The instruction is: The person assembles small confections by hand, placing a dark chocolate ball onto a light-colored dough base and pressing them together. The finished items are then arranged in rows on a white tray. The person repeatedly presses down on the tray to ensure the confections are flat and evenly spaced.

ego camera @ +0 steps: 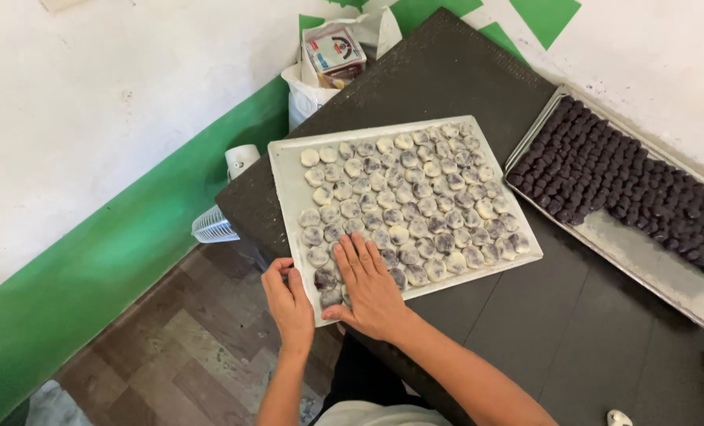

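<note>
**Two hands at the near corner of a tray of pale dough rounds**

A white tray [289, 177] sits on a dark table [446, 71], turned at an angle, and it is filled row on row with flattened dough rounds [415, 197] — pale outside, with a dark purple filling showing through many of them.

The right hand [372, 288] lies open and flat, palm down, fingers stretched out over the rounds at the tray's near corner; it presses on them rather than gripping anything. The left hand [289, 304] is just beside it, at the tray's near edge, fingers loosely curled against the rim — whether it actually clasps the edge cannot be told.

To the right, well apart from the hands, a metal tray [644, 260] holds rows of dark purple balls [620, 177] packed together in its far half, the near half bare.

Beyond the table's far end stands a white plastic bag [309, 91] with a packet [335, 51] in it. Down by the green-and-white wall, a white fan [214, 225] rests on the wooden floor [186, 355].
</note>
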